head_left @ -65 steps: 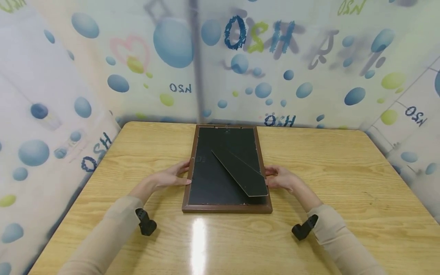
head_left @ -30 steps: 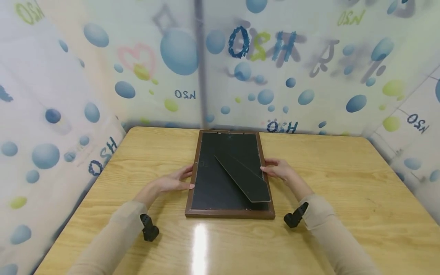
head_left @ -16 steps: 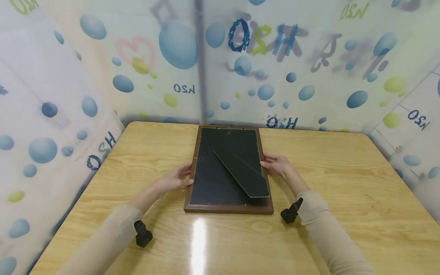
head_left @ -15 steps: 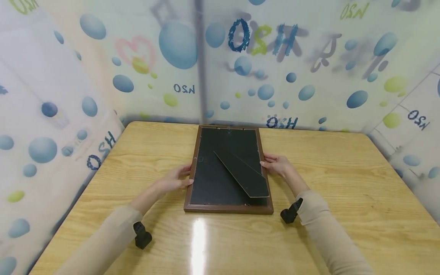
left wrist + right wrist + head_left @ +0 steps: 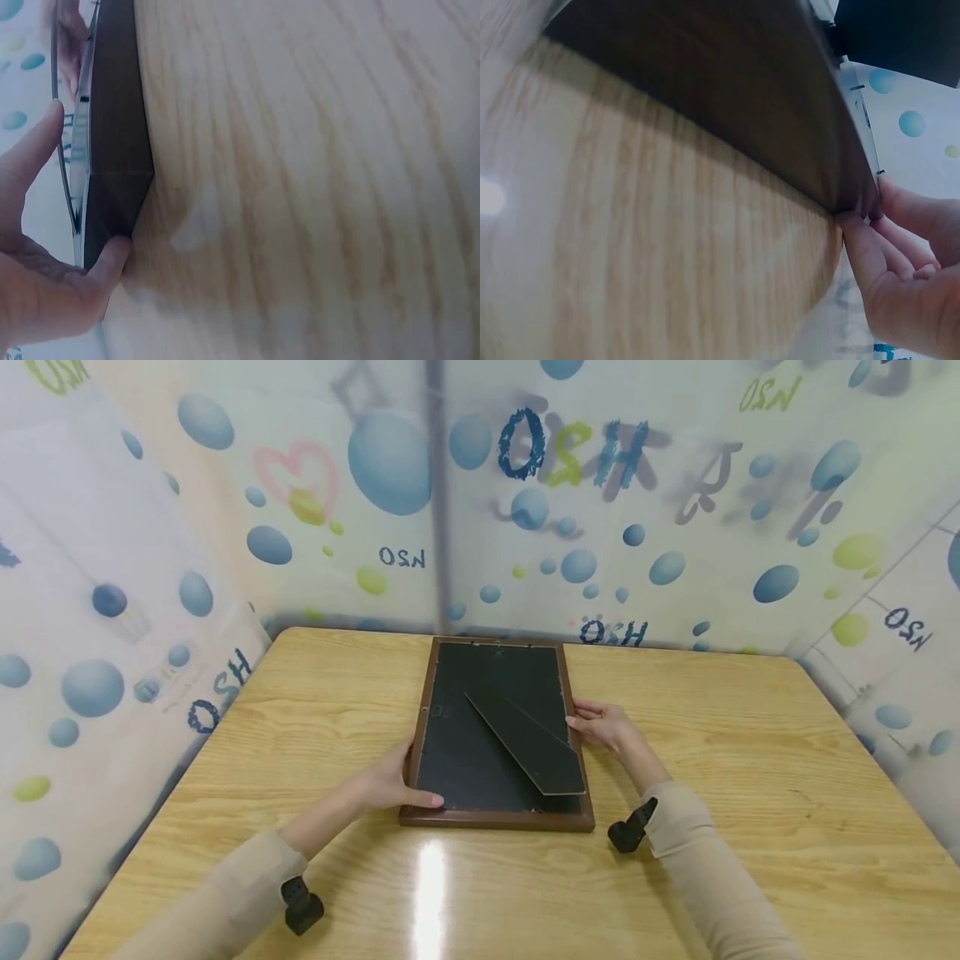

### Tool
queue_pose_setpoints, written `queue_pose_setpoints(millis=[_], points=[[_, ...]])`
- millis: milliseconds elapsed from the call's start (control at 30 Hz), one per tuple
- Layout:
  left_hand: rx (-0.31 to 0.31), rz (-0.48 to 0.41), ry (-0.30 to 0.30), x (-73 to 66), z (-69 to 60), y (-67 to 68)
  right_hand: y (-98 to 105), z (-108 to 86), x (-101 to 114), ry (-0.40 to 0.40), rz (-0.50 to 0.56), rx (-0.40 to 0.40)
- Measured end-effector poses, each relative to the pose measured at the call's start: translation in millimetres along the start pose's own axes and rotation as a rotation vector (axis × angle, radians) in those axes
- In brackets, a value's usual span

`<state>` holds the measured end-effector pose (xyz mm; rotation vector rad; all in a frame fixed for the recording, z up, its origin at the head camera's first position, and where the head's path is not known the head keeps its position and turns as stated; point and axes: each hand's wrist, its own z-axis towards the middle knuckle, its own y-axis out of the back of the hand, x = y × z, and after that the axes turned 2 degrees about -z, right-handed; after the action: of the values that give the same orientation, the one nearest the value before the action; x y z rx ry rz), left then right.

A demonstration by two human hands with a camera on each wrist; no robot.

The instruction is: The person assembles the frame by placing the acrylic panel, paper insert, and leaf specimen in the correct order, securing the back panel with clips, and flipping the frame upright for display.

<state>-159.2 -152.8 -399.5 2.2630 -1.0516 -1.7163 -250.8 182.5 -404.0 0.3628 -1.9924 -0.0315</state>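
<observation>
Blue-bubbled walls (image 5: 480, 552) enclose the wooden tabletop (image 5: 750, 760), where a brown picture frame (image 5: 468, 760) lies back side up, its front hidden. A slanting black stand (image 5: 536, 752) covers part of its back. Left hand (image 5: 387, 783) and right hand (image 5: 611, 729) clamp opposite long edges between thumb and fingers, those fingers partly out of sight from above. Wood stretches to either side; the frame's far end sits near the back edge.

Brown picture frame (image 5: 480, 752), back up on table (image 5: 712, 727); black backing (image 5: 461, 768), stand flap (image 5: 536, 743) raised.
</observation>
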Motion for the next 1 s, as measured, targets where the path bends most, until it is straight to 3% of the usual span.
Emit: queue_pose_setpoints(millis=[233,567,1000], points=[[-0.082,0.112,-0.042,-4.3,2.3,-8.2,3.3,2.4,6.9,0.010,-0.018,-0.011],[-0.135,0.129,-0.030,-10.1,1.1,-15.4,2.7,2.8,8.4,0.015,-0.049,-0.018],[-0.128,0.166,0.120,-19.7,-1.4,-21.6,1.2,1.1,0.9,0.001,-0.030,-0.009]])
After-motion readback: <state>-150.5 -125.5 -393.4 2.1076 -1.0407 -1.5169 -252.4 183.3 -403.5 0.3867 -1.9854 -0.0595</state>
